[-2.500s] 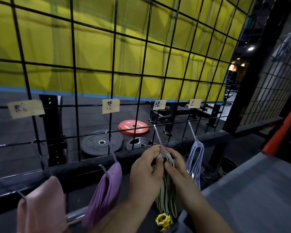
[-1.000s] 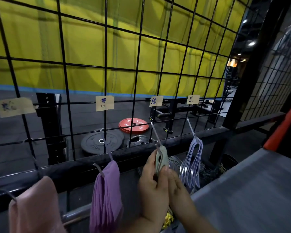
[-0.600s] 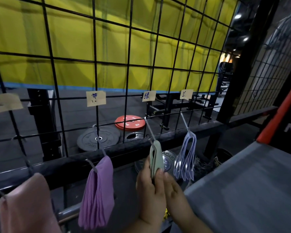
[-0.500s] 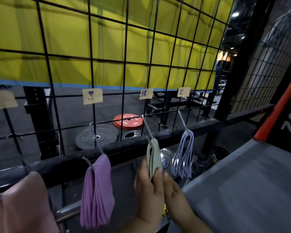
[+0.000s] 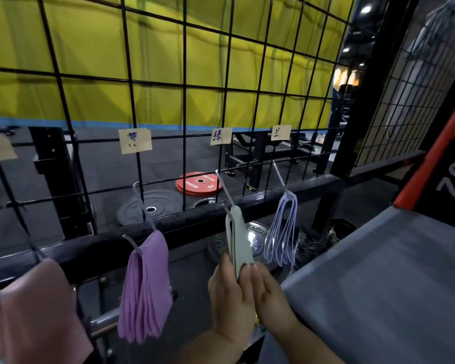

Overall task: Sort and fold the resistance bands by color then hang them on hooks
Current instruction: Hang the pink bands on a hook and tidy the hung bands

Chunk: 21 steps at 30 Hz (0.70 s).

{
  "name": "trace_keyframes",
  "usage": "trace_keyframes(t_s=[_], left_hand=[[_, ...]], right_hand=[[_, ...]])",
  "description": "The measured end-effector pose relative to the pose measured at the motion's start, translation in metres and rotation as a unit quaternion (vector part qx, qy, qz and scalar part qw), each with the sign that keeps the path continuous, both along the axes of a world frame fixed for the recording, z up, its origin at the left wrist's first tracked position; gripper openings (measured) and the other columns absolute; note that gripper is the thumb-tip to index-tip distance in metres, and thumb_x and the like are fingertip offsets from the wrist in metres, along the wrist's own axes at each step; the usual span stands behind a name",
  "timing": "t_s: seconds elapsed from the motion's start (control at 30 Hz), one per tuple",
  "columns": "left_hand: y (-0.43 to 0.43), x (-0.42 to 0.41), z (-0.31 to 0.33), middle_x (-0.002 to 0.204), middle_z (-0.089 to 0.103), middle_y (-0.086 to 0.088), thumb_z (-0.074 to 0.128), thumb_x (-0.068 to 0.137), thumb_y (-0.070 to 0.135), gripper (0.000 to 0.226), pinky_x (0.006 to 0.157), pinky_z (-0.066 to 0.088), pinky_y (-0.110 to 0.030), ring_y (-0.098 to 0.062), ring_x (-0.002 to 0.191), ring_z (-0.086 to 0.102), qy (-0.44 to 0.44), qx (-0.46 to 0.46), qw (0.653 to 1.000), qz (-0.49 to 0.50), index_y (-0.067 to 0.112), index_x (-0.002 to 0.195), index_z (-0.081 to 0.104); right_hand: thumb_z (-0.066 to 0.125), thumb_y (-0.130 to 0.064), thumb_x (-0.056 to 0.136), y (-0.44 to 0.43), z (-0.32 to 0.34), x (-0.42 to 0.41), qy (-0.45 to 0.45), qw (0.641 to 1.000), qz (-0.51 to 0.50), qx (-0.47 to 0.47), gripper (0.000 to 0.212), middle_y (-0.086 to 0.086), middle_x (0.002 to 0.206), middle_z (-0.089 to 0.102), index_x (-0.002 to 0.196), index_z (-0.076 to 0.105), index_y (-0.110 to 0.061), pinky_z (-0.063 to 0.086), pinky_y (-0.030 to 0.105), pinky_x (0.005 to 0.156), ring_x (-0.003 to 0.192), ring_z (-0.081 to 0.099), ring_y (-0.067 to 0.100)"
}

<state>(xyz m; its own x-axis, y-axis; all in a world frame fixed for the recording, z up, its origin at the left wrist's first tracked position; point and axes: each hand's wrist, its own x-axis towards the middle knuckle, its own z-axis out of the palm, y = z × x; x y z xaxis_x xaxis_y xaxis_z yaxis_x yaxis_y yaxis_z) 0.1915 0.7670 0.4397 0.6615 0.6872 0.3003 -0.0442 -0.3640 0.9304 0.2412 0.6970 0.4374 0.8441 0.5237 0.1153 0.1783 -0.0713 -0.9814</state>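
1. A person's left hand (image 5: 230, 298) grips the lower part of a folded bundle of pale green bands (image 5: 238, 237), thumb up one side and fingers wrapped round the other.
2. The right hand (image 5: 269, 292) lies flat against the left, its fingers stretched out rather than curled. Whether they touch the bundle itself is hidden.
3. The green bands hang by their top fold from a metal hook (image 5: 225, 190) on a black wire grid (image 5: 184, 88), below a paper label (image 5: 221, 136) with a handwritten character.
4. Just to the right, thin blue bands (image 5: 281, 232) fan down from their own hook under a second label (image 5: 281, 132).
5. To the left, a thick fold of purple bands (image 5: 145, 287) hangs beneath a third label (image 5: 135, 141). Farther left, pink bands (image 5: 34, 311) hang at the frame's edge.
6. A grey desk (image 5: 392, 285) fills the lower right corner, close beside the hands.
7. Beyond the grid, a red weight plate (image 5: 199, 183) and a black weight plate (image 5: 149, 208) lie on the dark gym floor in front of a yellow curtain (image 5: 90, 48).
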Motion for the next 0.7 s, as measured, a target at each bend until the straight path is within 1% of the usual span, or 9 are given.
trace_keyframes(t_s=[0.1, 0.17, 0.27, 0.33, 0.4, 0.47, 0.53, 0.6, 0.7], left_hand=[[0.008, -0.002, -0.003, 0.110, 0.060, -0.006, 0.047, 0.092, 0.046, 0.052, 0.087, 0.050, -0.042, -0.024, 0.103, 0.058, 0.015, 0.035, 0.999, -0.003, 0.018, 0.136, 0.044], [0.010, -0.003, -0.004, 0.119, 0.058, -0.007, 0.036, 0.085, 0.061, 0.067, 0.092, 0.049, -0.044, -0.025, 0.112, 0.054, 0.026, 0.042, 0.999, -0.007, 0.019, 0.138, 0.041], [0.010, -0.009, -0.001, 0.131, 0.049, -0.005, 0.032, 0.084, 0.060, 0.073, 0.100, 0.043, -0.032, -0.020, 0.122, 0.045, 0.001, 0.097, 0.995, 0.007, 0.016, 0.142, 0.035], [0.010, -0.016, 0.006, 0.133, 0.045, 0.002, 0.041, 0.086, 0.049, 0.064, 0.099, 0.035, -0.021, -0.008, 0.121, 0.041, -0.069, 0.137, 0.987, 0.038, 0.022, 0.143, 0.028], [0.010, -0.021, 0.013, 0.136, 0.043, 0.001, 0.050, 0.084, 0.037, 0.063, 0.102, 0.034, -0.024, -0.008, 0.124, 0.038, -0.155, 0.178, 0.968, 0.081, 0.022, 0.141, 0.028], [0.008, -0.025, 0.017, 0.133, 0.041, 0.001, 0.055, 0.082, 0.028, 0.060, 0.107, 0.031, -0.027, -0.009, 0.127, 0.038, -0.240, 0.250, 0.933, 0.095, 0.020, 0.137, 0.032], [0.001, -0.027, 0.029, 0.126, 0.045, 0.008, 0.057, 0.083, 0.026, 0.048, 0.106, 0.032, -0.023, -0.006, 0.123, 0.042, -0.283, 0.279, 0.917, 0.042, 0.024, 0.129, 0.042], [-0.005, -0.022, 0.045, 0.121, 0.051, 0.013, 0.054, 0.087, 0.026, 0.035, 0.101, 0.036, -0.018, -0.002, 0.117, 0.047, -0.270, 0.267, 0.924, -0.043, 0.029, 0.122, 0.050], [-0.013, -0.002, 0.069, 0.121, 0.050, 0.025, 0.048, 0.092, 0.031, 0.034, 0.098, 0.039, -0.014, 0.003, 0.116, 0.049, -0.184, 0.200, 0.950, -0.152, 0.035, 0.125, 0.049]], right_hand=[[0.044, -0.027, 0.098, 0.010, -0.007, 0.004, 0.003, 0.998, 0.001, 0.063, 0.050, 0.021, 0.087, 0.052, 0.095, 0.044, 0.023, 0.050, 0.022, 0.079, 0.085, 0.051, 0.022], [0.044, -0.029, 0.098, 0.013, -0.008, 0.004, -0.002, 0.997, 0.013, 0.081, 0.055, 0.030, 0.091, 0.053, 0.101, 0.042, 0.026, 0.049, 0.028, 0.085, 0.091, 0.051, 0.024], [0.045, -0.038, 0.092, 0.008, -0.005, 0.005, -0.021, 0.998, 0.013, 0.054, 0.057, 0.026, 0.087, 0.055, 0.097, 0.046, 0.019, 0.048, 0.034, 0.082, 0.085, 0.052, 0.022], [0.046, -0.053, 0.089, 0.000, -0.002, 0.004, -0.074, 0.997, 0.006, -0.018, 0.053, 0.010, 0.080, 0.059, 0.091, 0.053, 0.000, 0.048, 0.039, 0.074, 0.074, 0.054, 0.022], [0.044, -0.058, 0.092, -0.011, 0.000, 0.003, -0.166, 0.981, -0.052, -0.088, 0.037, 0.001, 0.079, 0.063, 0.088, 0.055, -0.022, 0.049, 0.041, 0.070, 0.072, 0.060, 0.016], [0.044, -0.047, 0.096, -0.021, 0.004, 0.003, -0.195, 0.970, -0.124, -0.077, 0.026, -0.005, 0.079, 0.064, 0.085, 0.056, -0.026, 0.049, 0.035, 0.066, 0.068, 0.059, 0.008], [0.046, -0.031, 0.099, -0.028, 0.014, 0.003, -0.195, 0.964, -0.174, -0.040, 0.025, -0.007, 0.073, 0.061, 0.078, 0.054, -0.022, 0.043, 0.026, 0.059, 0.062, 0.054, 0.006], [0.045, -0.029, 0.101, -0.031, 0.030, 0.007, -0.190, 0.956, -0.223, 0.001, 0.028, -0.005, 0.069, 0.057, 0.074, 0.051, -0.022, 0.040, 0.024, 0.057, 0.060, 0.050, 0.006], [0.044, -0.022, 0.100, -0.033, 0.055, 0.026, -0.156, 0.940, -0.299, 0.060, 0.023, -0.001, 0.070, 0.054, 0.078, 0.050, -0.021, 0.042, 0.026, 0.059, 0.061, 0.049, 0.009]])
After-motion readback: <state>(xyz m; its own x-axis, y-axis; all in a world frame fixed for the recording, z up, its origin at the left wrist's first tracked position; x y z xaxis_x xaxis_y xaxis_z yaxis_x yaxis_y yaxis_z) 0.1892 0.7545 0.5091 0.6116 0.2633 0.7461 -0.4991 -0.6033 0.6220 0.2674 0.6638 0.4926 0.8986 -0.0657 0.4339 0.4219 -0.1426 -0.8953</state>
